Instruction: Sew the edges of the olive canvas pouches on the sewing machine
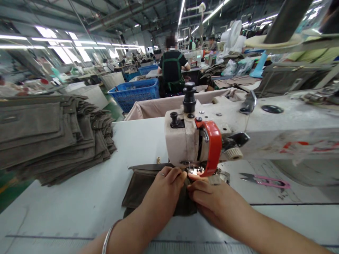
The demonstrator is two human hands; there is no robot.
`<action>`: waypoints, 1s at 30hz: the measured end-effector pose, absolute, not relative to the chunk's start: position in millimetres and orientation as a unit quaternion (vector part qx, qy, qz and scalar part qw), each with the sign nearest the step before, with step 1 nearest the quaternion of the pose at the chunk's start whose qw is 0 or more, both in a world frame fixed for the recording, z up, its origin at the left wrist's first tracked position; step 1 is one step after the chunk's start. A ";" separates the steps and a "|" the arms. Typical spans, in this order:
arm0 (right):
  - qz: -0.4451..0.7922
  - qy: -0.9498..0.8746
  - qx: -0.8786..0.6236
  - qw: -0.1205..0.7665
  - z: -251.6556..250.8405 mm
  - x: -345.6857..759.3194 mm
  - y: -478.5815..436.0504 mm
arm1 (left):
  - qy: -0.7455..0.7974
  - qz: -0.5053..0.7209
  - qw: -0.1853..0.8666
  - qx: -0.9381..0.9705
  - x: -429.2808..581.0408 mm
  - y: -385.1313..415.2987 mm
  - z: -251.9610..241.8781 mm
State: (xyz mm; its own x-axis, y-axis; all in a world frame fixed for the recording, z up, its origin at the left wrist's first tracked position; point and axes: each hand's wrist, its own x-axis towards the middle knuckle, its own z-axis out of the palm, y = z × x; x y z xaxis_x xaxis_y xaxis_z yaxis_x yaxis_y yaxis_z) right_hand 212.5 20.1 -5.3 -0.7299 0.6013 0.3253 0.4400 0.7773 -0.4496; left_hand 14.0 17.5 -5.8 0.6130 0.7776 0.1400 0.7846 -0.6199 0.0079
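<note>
A dark olive-grey fabric piece (140, 188) lies folded on the white table, its right part under the head of a sewing machine (182, 137). My left hand (166, 187) rests on top of the fabric with its fingers curled and pinching it just left of the lit needle area. From the right, my right hand (212, 197) grips the edge of the same fabric, thumb and fingers closed close to the presser foot. Both hands nearly meet there. The needle itself is hidden behind the red guard (213, 148) and my fingers.
A tall stack of similar fabric pieces (53, 137) stands at the table's left. Pink-handled thread snips (267, 180) lie right of the machine head. Behind are a fabric-lined bin (156, 107), a blue basket (136, 92) and a seated person (172, 67) facing away.
</note>
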 end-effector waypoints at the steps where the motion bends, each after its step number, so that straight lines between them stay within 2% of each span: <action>1: 0.177 -0.913 -0.284 0.234 -5.1 212.8 19.8 | -0.432 -0.061 0.023 -0.900 13.4 17.5 -5.9; 9: 0.168 -0.917 -0.286 0.222 -5.9 213.1 18.0 | -0.412 -0.104 -0.013 -0.905 13.3 22.2 6.0; 24: 0.200 -0.913 -0.293 0.201 -0.8 211.6 18.4 | -0.406 -0.141 0.004 -0.903 12.9 20.8 9.0; 30: 0.219 -0.913 -0.299 0.170 25.8 231.1 17.2 | -0.398 -0.148 0.017 -0.905 10.0 21.1 4.1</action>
State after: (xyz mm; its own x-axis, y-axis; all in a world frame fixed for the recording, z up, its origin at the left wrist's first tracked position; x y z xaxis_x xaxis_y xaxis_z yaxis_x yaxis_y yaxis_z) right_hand 231.1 17.2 25.8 -0.7641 0.6197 0.1791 0.4714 0.7260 -0.5007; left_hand 10.0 21.1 4.1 0.6395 0.7155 0.2813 0.7254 -0.6827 0.0874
